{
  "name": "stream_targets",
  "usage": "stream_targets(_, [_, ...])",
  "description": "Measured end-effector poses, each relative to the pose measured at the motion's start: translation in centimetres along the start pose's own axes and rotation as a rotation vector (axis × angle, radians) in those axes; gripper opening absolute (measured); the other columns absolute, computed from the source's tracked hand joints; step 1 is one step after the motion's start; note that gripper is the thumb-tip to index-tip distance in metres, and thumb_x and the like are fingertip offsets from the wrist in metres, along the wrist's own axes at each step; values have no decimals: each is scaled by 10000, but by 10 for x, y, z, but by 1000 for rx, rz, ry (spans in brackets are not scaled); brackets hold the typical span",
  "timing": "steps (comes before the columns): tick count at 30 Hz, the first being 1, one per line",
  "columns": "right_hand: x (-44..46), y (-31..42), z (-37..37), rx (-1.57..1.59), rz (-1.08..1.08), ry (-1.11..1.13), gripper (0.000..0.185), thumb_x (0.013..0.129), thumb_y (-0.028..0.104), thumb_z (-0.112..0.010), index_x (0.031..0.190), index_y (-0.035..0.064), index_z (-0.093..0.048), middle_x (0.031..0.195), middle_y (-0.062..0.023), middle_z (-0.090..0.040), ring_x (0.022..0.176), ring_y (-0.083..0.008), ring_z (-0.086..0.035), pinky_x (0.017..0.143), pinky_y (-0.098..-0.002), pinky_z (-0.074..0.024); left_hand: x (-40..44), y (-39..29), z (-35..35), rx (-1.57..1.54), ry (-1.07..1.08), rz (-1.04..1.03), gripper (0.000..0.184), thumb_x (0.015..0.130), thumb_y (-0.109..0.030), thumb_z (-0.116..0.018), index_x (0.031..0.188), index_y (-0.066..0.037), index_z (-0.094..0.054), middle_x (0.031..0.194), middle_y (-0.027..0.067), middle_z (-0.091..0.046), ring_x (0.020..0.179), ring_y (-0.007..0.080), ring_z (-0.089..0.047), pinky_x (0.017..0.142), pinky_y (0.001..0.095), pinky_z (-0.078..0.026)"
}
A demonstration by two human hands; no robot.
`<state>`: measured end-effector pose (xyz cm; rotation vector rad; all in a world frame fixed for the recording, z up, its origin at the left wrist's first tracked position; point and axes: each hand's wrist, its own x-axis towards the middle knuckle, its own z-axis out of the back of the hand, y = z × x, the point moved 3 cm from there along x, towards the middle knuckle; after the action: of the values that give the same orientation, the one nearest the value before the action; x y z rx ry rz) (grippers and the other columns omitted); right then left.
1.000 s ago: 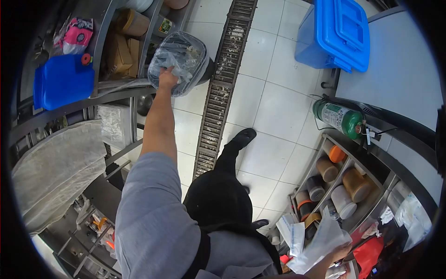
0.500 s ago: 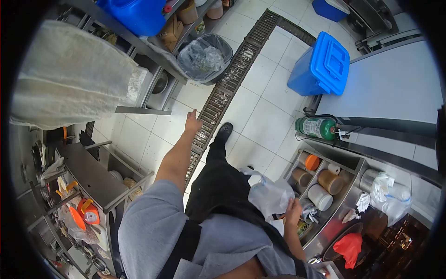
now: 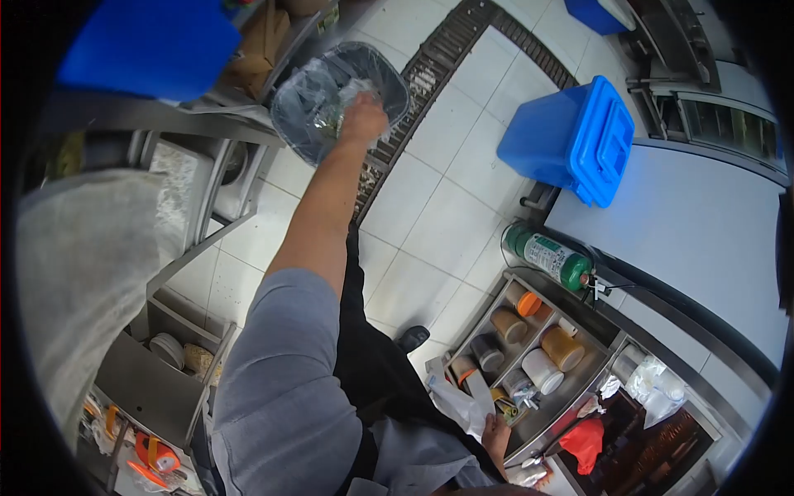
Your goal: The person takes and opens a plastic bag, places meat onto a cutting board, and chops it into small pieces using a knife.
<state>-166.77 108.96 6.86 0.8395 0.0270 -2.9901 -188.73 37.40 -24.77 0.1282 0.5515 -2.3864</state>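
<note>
My left arm is stretched forward and down into the dark waste bin, which has a clear liner. Inside it, my left hand is closed at a bunch of crumpled clear plastic; the fingertips are partly hidden. Near my right hip, my right hand is closed around the edge of a whitish translucent plastic bag. This bag hangs beside the shelf of jars.
A metal rack holds several lidded jars on my right, near a green gas cylinder. A blue lidded bin stands ahead. A floor drain grate runs past the waste bin. A cloth hangs at left.
My left hand has moved forward into the waste bin, onto the plastic there. I have stepped and leaned closer to it. My right hand still holds the plastic bag.
</note>
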Motion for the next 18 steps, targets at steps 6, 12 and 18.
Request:
stream_targets(6, [26, 116, 35, 203, -45, -48, 321, 966, 169, -579, 746, -44, -484, 581, -181, -521, 517, -189, -489, 506, -372, -396, 6, 161, -127, 96, 578, 226, 425, 901, -313, -518, 1255, -116, -645, 1337, 180, -577, 1220, 333, -561, 1011, 410, -447])
stream_targets(12, [37, 162, 37, 329, 41, 4, 334, 966, 161, -592, 727, -37, -468, 563, -135, -460, 549, -129, -400, 494, -347, -364, -36, 118, -38, -1068, 322, 387, 484, 827, -142, -686, 1305, -110, -618, 1324, 122, -612, 1204, 241, -583, 984, 332, -442])
stream_targets(18, [51, 203, 51, 281, 245, -21, 308, 943, 154, -614, 725, -20, -484, 593, -166, -491, 514, -220, -435, 499, -374, -354, -44, 111, 13, -882, -107, 239, 382, 846, -54, -596, 1208, -144, -680, 1221, 94, -673, 1086, 219, -650, 898, 306, -499])
